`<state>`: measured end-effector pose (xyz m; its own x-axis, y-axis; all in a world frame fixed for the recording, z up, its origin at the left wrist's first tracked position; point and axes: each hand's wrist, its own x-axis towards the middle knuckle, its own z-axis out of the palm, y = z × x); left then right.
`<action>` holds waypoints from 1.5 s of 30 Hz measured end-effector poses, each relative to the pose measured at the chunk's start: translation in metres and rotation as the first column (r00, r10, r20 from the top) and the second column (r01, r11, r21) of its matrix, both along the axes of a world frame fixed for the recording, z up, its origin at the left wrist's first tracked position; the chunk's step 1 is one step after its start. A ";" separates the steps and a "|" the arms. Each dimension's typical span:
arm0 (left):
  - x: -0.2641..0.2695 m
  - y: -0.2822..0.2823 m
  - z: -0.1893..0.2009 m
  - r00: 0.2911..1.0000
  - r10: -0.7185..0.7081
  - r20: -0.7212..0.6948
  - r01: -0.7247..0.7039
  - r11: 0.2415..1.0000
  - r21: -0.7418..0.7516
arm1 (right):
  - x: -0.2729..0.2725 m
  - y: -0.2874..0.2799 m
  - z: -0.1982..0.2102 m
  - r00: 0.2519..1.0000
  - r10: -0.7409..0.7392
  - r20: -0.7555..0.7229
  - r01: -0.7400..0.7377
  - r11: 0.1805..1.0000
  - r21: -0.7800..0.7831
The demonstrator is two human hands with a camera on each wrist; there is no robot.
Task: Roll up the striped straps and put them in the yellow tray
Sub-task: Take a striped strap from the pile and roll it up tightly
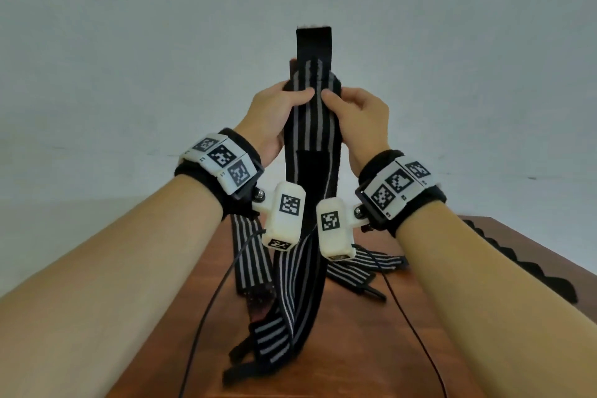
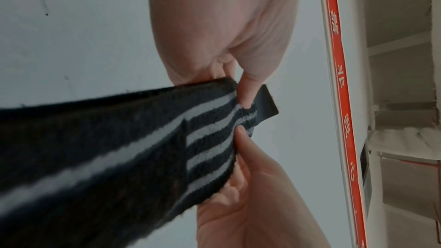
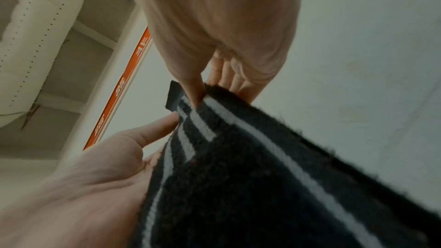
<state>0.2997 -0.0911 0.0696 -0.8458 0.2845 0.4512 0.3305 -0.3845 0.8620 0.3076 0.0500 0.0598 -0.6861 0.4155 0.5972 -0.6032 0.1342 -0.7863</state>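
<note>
Both hands — left hand (image 1: 274, 116) and right hand (image 1: 358, 116) — grip clamped on a striped strap (image 1: 311, 126) raised above the worktop (image 1: 371, 333), starting its roll — next, likely tighter, even turns.

strap (image 1: 311, 113): fuzzy knit cloth, smooth matt black tab at end | table (image 1: 361, 333) under hands: polished reddish wood

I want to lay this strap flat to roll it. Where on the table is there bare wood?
Bare wood shows on the table near the front, between the strap pile and the scalloped black strip at the right edge. The centre and left are crowded with loose straps and two thin black cables.
</note>
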 end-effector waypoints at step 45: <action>-0.069 -0.007 -0.142 0.973 0.044 0.226 0.060 0.900 -0.432 | -0.048 0.038 -0.137 0.820 0.331 0.466 -0.313 0.942 -0.119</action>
